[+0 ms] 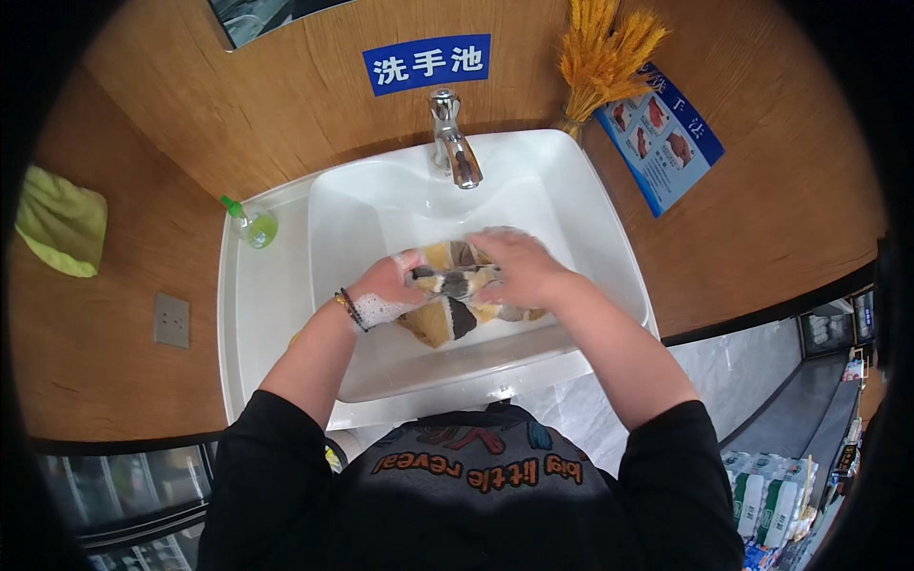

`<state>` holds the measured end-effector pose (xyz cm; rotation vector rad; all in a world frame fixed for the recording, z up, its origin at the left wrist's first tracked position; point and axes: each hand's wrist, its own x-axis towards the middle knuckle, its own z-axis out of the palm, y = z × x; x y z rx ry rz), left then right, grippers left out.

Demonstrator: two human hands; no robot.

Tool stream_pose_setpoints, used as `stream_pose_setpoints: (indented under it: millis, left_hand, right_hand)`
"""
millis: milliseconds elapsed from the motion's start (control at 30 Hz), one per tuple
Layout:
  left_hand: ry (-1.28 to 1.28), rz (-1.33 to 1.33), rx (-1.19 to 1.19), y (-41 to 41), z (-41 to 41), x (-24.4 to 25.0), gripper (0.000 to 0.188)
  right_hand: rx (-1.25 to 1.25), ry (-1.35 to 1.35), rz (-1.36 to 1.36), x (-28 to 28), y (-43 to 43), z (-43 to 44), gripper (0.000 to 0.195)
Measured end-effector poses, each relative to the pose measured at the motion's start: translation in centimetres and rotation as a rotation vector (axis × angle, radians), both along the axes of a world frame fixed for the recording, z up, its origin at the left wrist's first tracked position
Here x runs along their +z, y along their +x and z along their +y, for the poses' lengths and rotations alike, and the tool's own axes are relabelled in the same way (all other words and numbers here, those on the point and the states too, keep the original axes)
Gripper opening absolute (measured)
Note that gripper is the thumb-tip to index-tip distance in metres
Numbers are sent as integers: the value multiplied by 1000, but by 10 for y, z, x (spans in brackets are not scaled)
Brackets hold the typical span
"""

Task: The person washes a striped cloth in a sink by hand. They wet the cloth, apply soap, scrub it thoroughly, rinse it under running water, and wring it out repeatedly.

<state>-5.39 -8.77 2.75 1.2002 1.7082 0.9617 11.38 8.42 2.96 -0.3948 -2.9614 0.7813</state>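
Note:
A wet cloth item patterned in tan, grey, black and white lies bunched in the white sink basin. On its left side, my left hand grips a fold of the cloth, with soap foam over the fingers and wrist. Dark beaded bracelets circle that wrist. My right hand rests over the right part of the cloth, slightly blurred, its fingers spread; whether they pinch the fabric is hard to tell. Behind both hands stands a chrome faucet, and no water stream shows under its spout.
A pump bottle of green liquid stands on the ledge left of the basin. A green cloth hangs at the far left, above a wall socket. Dried wheat stalks stand behind the basin's right corner, beside a handwashing poster.

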Motion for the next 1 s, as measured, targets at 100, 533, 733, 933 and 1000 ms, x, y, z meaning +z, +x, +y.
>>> stream_pose_setpoints:
  millis: [100,533,733,933,1000]
  left_hand:
    - [80,-86,67,-3,2,19,22]
    - [244,-1513,477,-9,25,-66,19]
    - [289,-1156,762,21,47,-43,22]
    - [286,-1365,892,21,43,-32,21]
    - [313,-1393,498,-14,30,-68,23]
  right_hand:
    - [90,-70,-249,8,-19,-10,58]
    - [155,-113,222,19,-31,-91,43]
    - [-206,-37,215,-3,-81,-71,22]
    - [-237,-171,366,-1,-76,-75,20]
    - [-66,86,428,-15,-57,-99,19]
